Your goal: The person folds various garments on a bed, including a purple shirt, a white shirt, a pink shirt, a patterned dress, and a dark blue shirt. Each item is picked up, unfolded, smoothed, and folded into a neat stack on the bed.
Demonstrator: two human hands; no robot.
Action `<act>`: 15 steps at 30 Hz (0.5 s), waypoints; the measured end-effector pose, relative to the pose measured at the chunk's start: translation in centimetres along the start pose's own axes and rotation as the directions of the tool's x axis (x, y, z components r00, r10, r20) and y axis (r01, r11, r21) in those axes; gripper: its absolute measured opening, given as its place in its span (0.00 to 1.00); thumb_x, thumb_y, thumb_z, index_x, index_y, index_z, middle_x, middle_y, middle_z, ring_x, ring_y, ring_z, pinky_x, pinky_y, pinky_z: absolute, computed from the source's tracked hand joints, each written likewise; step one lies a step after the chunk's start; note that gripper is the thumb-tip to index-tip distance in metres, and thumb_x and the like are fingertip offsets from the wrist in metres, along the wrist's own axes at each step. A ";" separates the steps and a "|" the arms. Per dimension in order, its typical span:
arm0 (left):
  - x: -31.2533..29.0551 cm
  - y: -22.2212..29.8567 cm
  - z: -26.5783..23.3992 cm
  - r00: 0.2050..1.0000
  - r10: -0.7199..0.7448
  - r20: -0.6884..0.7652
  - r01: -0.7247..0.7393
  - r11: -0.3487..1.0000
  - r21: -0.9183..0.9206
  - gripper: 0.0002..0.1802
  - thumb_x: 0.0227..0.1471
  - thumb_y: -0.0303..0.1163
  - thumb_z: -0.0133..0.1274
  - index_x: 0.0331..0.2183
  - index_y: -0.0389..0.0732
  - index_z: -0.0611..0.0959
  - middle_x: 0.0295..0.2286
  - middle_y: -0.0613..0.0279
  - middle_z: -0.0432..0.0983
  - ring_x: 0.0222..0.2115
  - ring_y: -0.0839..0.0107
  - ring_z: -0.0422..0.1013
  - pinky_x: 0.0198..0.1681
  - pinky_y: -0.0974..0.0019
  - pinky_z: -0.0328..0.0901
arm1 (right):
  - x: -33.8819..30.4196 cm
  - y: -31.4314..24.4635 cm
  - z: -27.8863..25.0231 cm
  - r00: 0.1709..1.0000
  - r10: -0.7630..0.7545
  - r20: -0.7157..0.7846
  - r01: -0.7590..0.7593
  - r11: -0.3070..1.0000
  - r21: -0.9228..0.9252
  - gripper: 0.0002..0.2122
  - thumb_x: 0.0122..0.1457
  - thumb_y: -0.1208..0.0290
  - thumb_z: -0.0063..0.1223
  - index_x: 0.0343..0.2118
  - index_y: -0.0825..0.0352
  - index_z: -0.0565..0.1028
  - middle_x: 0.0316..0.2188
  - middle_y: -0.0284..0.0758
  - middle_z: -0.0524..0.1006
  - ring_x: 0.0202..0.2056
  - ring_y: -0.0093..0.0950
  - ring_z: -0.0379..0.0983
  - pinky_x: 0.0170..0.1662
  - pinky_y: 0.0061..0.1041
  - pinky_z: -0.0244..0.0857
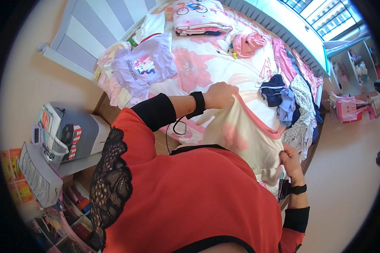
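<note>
A pale cream shirt with a pink edge band (236,126) hangs stretched between my two hands, over the near side of the bed. My left hand (221,95) is closed on its upper left edge, at one end of the pink band. Lower and farther right, my right hand (291,162) pinches the other side of the cloth. The shirt's lower part is partly hidden by my red top. Beyond the shirt lies the white bedsheet with pink flowers (223,55).
Left on the bed, a lilac printed T-shirt (145,63) lies over other clothes. A folded stack (202,19) and a pink garment (248,44) lie farther back. Navy shorts (272,90) sit in a heap at right. Beside the bed at left stands a grey bin (86,130).
</note>
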State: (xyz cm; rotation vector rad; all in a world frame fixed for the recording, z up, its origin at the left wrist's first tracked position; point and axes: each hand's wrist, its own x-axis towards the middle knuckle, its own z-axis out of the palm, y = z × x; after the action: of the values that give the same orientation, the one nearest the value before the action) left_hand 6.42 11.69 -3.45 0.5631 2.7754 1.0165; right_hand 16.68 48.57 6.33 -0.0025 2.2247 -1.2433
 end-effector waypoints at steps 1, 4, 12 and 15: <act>-0.1 -0.2 -0.5 0.996 -0.048 -0.077 0.044 0.998 -0.044 0.12 0.53 0.34 0.51 0.39 0.42 0.78 0.32 0.51 0.80 0.34 0.50 0.77 0.38 0.50 0.70 | 0.3 -1.5 1.3 1.000 -0.029 0.010 0.030 0.999 -0.029 0.09 0.58 0.82 0.42 0.36 0.70 0.76 0.22 0.22 0.69 0.23 0.14 0.66 0.26 0.19 0.68; -1.1 -1.5 -1.4 0.904 -0.422 0.066 0.281 0.473 -0.835 0.08 0.61 0.34 0.47 0.41 0.45 0.75 0.35 0.61 0.79 0.35 0.64 0.77 0.39 0.59 0.72 | 0.9 -4.3 4.4 0.950 -0.169 0.264 0.157 0.985 0.066 0.08 0.62 0.79 0.46 0.40 0.73 0.77 0.25 0.26 0.74 0.27 0.17 0.73 0.31 0.18 0.68; -7.2 -6.0 -8.8 0.896 -0.236 -0.376 -0.335 0.197 -0.921 0.10 0.68 0.39 0.40 0.38 0.46 0.73 0.36 0.70 0.70 0.38 0.77 0.67 0.45 0.71 0.64 | 5.8 -0.4 8.6 0.975 -0.070 0.210 0.086 0.994 -0.065 0.10 0.61 0.83 0.43 0.40 0.70 0.77 0.25 0.30 0.77 0.29 0.19 0.73 0.33 0.19 0.68; -10.2 -8.5 -13.1 0.830 -0.216 -0.515 -0.350 0.518 -0.781 0.13 0.68 0.43 0.41 0.37 0.44 0.71 0.29 0.72 0.64 0.32 0.77 0.61 0.40 0.69 0.62 | 5.0 4.1 8.7 0.988 0.087 0.125 -0.079 0.995 -0.067 0.09 0.61 0.80 0.44 0.39 0.71 0.77 0.23 0.31 0.77 0.26 0.20 0.73 0.31 0.21 0.67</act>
State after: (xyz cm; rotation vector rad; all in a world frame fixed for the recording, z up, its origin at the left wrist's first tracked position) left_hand 10.02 -6.11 1.04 0.2102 2.0755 2.6978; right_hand 17.87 42.78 -2.76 -0.0128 2.1296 -1.0983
